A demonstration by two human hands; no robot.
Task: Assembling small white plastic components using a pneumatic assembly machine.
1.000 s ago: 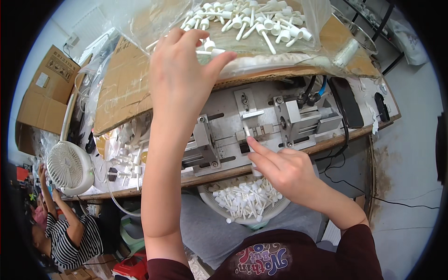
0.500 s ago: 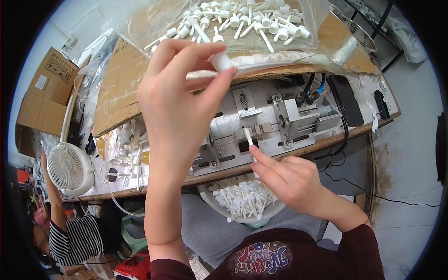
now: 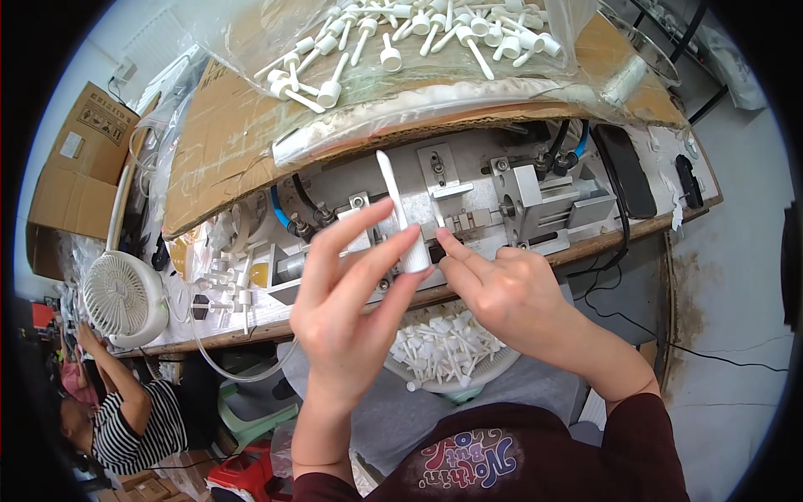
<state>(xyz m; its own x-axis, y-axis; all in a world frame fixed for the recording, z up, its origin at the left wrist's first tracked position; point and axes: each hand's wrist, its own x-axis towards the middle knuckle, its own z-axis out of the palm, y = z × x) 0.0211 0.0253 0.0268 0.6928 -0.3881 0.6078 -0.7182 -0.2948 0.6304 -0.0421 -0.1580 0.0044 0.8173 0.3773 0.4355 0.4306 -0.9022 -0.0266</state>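
Left hand (image 3: 347, 309): mid-frame, thumb and fingertips pinched on the capped end of one white piece; other fingers loosely bent.
Held piece (image 3: 397, 201): white stem with wider cylinder end, cylinder down, stem up and tilted to the upper left; off the bench, in front of the fixture from this view.
Right hand (image 3: 510, 293): right of centre, index finger extended to the jig piece; thumb side hidden, so can't tell if grasping or only pressing.
Jig piece (image 3: 439, 215): second white stem at frame centre, index fingertip at its near end; rest hidden.
Steel fixture (image 3: 523, 209): clamp blocks left and right of that spot, hoses behind.
Loose stock: white heap (image 3: 435, 21) at top of frame; more in the basket (image 3: 481, 383), lower centre.
Fixture step: looks like handling the jig piece while a second one waits in the left hand.
Left-hand move: calls for a free seat, right finger clear, stem angle matched to the jig; mind the clamp blocks.
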